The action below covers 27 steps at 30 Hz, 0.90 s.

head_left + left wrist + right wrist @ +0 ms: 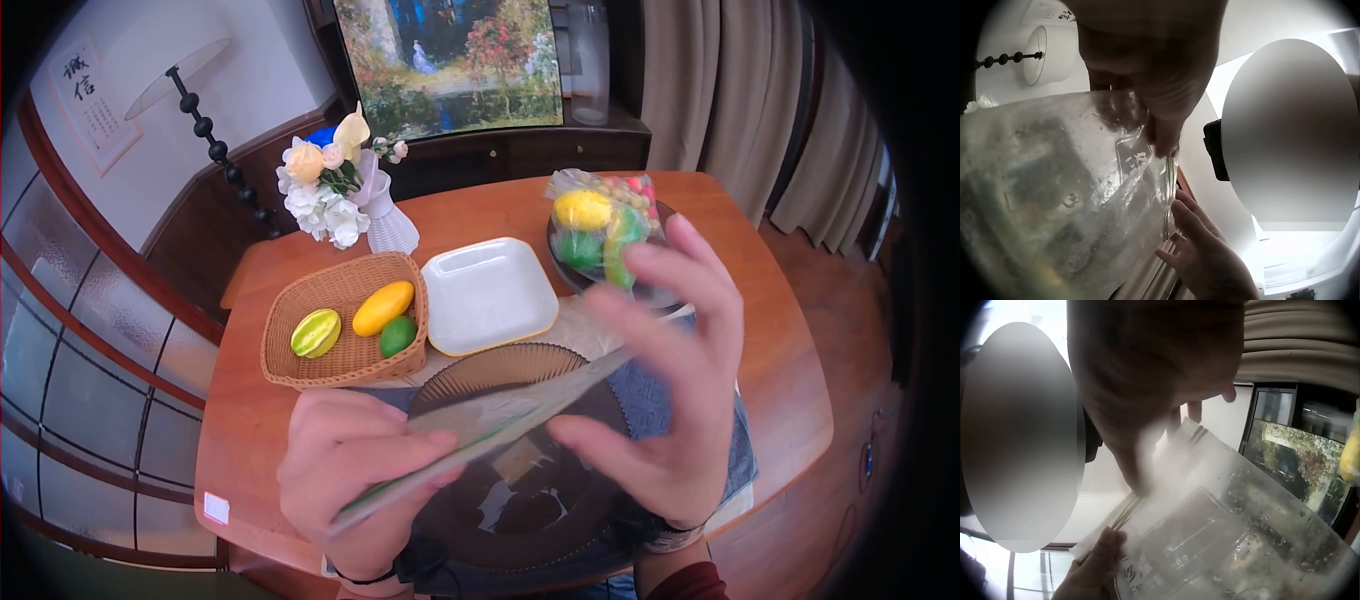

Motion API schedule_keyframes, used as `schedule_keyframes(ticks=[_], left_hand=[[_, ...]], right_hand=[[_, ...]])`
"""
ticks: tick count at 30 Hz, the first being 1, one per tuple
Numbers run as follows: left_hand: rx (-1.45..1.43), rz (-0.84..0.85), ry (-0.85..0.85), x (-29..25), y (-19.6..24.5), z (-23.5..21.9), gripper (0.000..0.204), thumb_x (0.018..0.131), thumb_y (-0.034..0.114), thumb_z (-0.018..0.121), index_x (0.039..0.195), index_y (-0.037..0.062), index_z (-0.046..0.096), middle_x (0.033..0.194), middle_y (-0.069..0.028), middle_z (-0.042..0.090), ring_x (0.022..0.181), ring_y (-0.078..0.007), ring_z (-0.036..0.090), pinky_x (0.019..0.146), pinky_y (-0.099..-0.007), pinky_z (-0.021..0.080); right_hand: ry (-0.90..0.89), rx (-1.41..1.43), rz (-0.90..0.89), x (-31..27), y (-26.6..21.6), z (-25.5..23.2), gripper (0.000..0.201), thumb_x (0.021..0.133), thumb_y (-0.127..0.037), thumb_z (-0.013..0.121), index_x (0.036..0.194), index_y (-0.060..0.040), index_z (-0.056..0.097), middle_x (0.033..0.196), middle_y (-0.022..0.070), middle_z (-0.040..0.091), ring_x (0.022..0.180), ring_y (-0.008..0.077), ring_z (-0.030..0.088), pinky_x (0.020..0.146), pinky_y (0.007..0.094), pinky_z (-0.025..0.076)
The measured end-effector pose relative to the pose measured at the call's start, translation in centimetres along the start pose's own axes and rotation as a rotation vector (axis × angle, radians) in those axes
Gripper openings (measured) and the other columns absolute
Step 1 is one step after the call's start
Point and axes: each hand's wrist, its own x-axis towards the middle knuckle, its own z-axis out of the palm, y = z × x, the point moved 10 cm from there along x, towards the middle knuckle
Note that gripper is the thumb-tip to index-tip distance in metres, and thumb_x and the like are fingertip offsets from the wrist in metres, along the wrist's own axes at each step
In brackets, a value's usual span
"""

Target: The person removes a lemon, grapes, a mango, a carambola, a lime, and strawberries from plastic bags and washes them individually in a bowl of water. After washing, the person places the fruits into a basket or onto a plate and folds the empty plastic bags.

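Note:
In the head view a clear zip bag [490, 425] is held up slantwise, seen nearly edge-on. My left hand [350, 470] pinches its near-left edge between thumb and fingers. At the far-right end my right hand [690, 390] has its fingers spread wide, the thumb below the bag's corner and the other fingers above it. Both wrist views show the zip strip along the mouth, printed marks and droplets on the bag [1222, 531]. Beneath lies a brown ribbed glass plate [590, 510], partly hidden by the bag and hands.
A wicker basket [340, 377] holds a star fruit [316, 333], a mango [383, 308] and a green fruit [398, 337]. Beside it sits a white dish [490, 290]. Bagged fruit [584, 212] lies in a dark bowl at back right. A flower vase [392, 228] stands behind the basket.

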Motion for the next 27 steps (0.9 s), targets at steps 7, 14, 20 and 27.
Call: schedule_keyframes(ticks=[7,14,20,27], left_hand=[[0.065,0.044,-0.047,0.1,0.9,1.0,0.035,0.051,0.016,0.087,0.083,0.0089,0.078,0.076,-0.0019,0.059,0.074,-0.0207,0.057,0.067,-0.0315,0.048],[0.008,-0.03,-0.048,-0.1,0.1,1.1,0.032,0.054,0.013,0.087,0.084,0.0074,0.077,0.076,-0.0025,0.059,0.074,-0.02,0.058,0.066,-0.0309,0.046],[-0.08,-0.161,-0.152,-0.3,-0.9,2.3,0.031,0.058,0.006,0.086,0.088,0.0064,0.078,0.075,-0.0024,0.06,0.073,-0.018,0.058,0.064,-0.0298,0.042],[-0.08,-0.14,-0.167,-0.6,-0.3,3.2,0.031,0.06,0.003,0.086,0.09,0.0057,0.078,0.077,-0.0023,0.06,0.074,-0.0183,0.059,0.064,-0.0296,0.044]], right_hand=[[-0.176,-0.191,-0.114,-0.6,-1.7,2.2,0.022,0.064,-0.018,0.081,0.084,-0.0219,0.076,0.087,-0.0076,0.066,0.118,0.0263,0.06,0.118,0.0577,0.012],[-0.252,0.076,0.041,-0.7,-0.3,2.9,0.015,0.067,-0.016,0.081,0.08,-0.019,0.074,0.078,-0.0054,0.064,0.109,0.0248,0.064,0.118,0.0535,0.016],[-0.207,0.035,0.1,-0.7,0.1,2.6,0.01,0.07,-0.016,0.079,0.078,-0.0176,0.073,0.078,-0.0041,0.062,0.11,0.0264,0.063,0.116,0.053,0.017],[-0.138,-0.08,0.101,-0.7,0.4,1.8,0.009,0.069,-0.013,0.077,0.074,-0.0166,0.071,0.071,-0.0032,0.056,0.101,0.0242,0.063,0.105,0.0454,0.029]])
